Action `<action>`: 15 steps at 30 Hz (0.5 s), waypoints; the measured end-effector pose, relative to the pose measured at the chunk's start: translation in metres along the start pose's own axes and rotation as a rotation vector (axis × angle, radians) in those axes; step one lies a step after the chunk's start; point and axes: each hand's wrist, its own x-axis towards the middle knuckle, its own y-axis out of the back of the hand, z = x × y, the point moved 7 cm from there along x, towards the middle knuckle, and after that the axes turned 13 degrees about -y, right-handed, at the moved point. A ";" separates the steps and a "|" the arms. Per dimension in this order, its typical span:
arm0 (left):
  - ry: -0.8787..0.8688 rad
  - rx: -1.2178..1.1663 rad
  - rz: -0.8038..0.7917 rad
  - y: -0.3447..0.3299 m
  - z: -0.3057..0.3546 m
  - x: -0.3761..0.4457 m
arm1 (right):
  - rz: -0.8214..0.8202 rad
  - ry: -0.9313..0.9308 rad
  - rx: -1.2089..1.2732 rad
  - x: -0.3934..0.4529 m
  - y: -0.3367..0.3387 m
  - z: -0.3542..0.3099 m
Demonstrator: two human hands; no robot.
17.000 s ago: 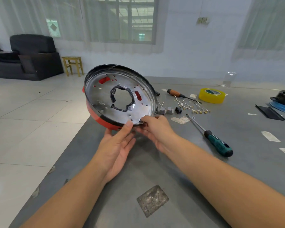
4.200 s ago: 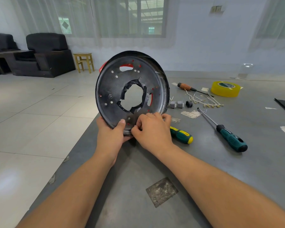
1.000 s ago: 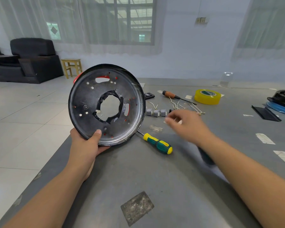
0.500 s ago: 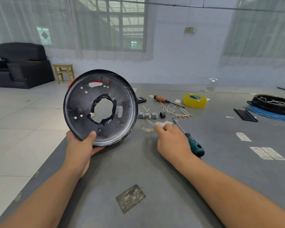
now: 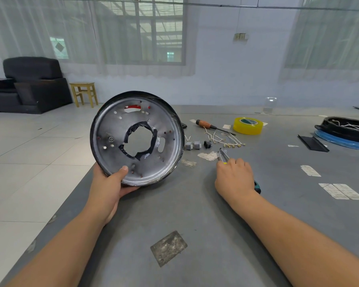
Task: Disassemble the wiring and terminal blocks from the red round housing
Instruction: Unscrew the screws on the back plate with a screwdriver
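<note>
Head view, left hand (image 5: 107, 186) gripping hollow round housing (image 5: 137, 138), black tray (image 5: 344, 129) holding wires (image 5: 352, 125)

housing (image 5: 137, 139): dull brushed metal inner plate, scuffed, glossy black rim, ragged black tape round centre hole. table (image 5: 195, 214): matt grey, smooth, one rough scraped patch (image 5: 168, 248). tape roll (image 5: 248, 125): glossy yellow plastic. screwdriver (image 5: 212, 127): wood-look handle, dark shaft. terminal blocks (image 5: 192, 145): grey plastic. stool (image 5: 84, 94): bare wood
</note>
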 end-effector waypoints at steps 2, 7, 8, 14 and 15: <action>0.008 -0.007 -0.013 -0.001 0.000 0.000 | 0.033 -0.004 -0.013 0.000 0.002 0.000; 0.049 -0.078 -0.052 -0.006 0.000 -0.004 | 0.320 0.209 0.336 -0.015 0.035 -0.024; 0.066 -0.101 -0.054 -0.006 0.000 -0.004 | 0.354 0.307 0.390 -0.024 0.041 -0.034; 0.247 -0.205 -0.029 -0.004 -0.001 -0.009 | 0.465 0.422 0.458 -0.041 0.058 -0.055; 0.258 -0.190 -0.047 -0.004 -0.001 -0.010 | 0.475 0.459 0.495 -0.043 0.060 -0.057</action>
